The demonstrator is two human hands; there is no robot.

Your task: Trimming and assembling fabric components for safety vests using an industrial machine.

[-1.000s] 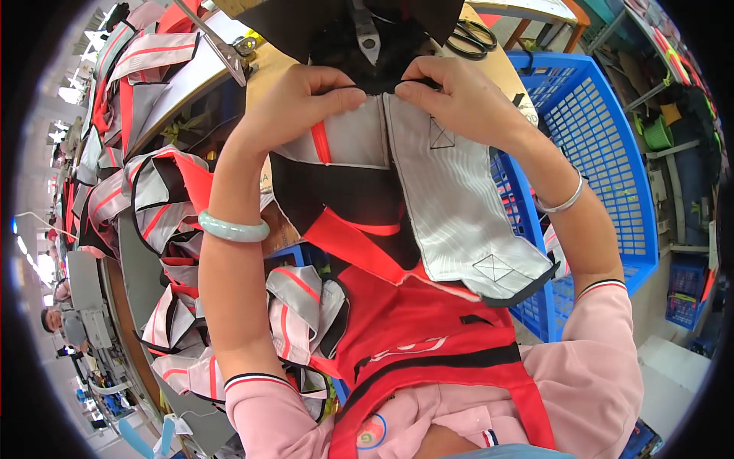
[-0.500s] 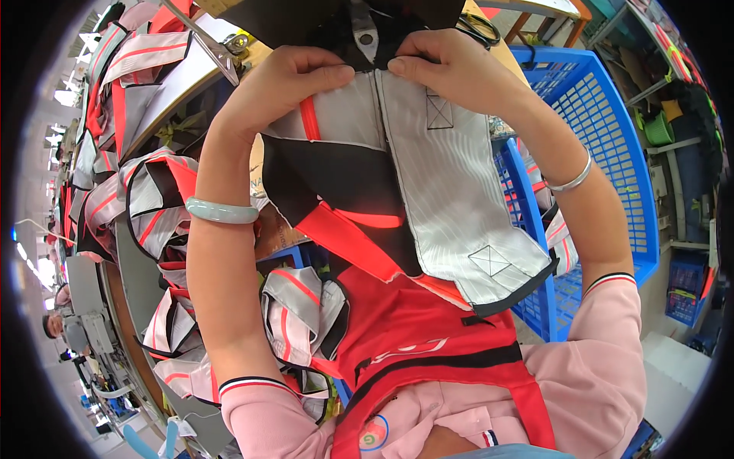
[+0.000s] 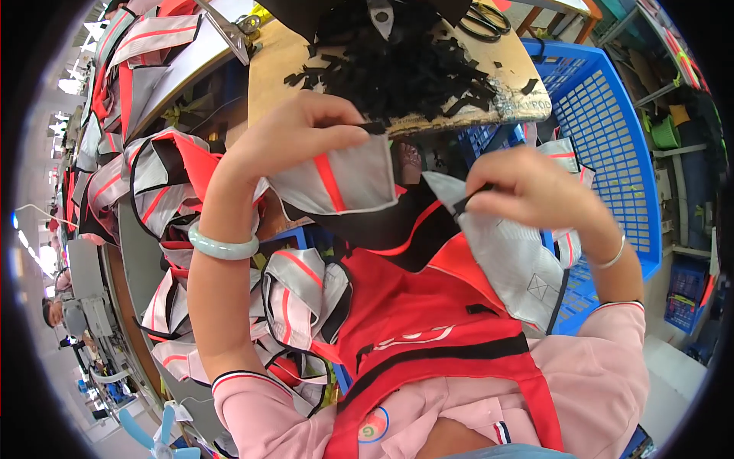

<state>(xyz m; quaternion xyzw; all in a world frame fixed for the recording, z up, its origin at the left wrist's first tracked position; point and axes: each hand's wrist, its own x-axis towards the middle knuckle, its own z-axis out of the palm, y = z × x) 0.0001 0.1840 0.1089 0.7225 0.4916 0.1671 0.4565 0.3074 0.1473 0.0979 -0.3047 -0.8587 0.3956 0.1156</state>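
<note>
A silver-grey sewn fabric piece [image 3: 359, 183] with red stripes and black edging spreads across my lap, below the table edge. My left hand [image 3: 310, 138] pinches its upper left corner, next to a short black end of trim. The right hand [image 3: 527, 187], slightly blurred, grips the silver flap on the other side at its black-trimmed end. Between the two hands the piece hangs apart, showing its black and red inner parts. Beyond them a pile of black scraps [image 3: 405, 73] covers the wooden tabletop [image 3: 275, 84], below a pointed metal blade [image 3: 381, 17].
Black-handled scissors [image 3: 485, 21] lie at the table's far right. A blue plastic basket [image 3: 612, 145] with similar fabric pieces stands at the right. More sewn pieces [image 3: 306, 294] are heaped to my left. A blue fan [image 3: 157, 436] shows at lower left.
Both hands have drawn back from the blade toward me and moved apart. The fabric came with them and its two sides have separated, uncovering the black scraps on the table.
</note>
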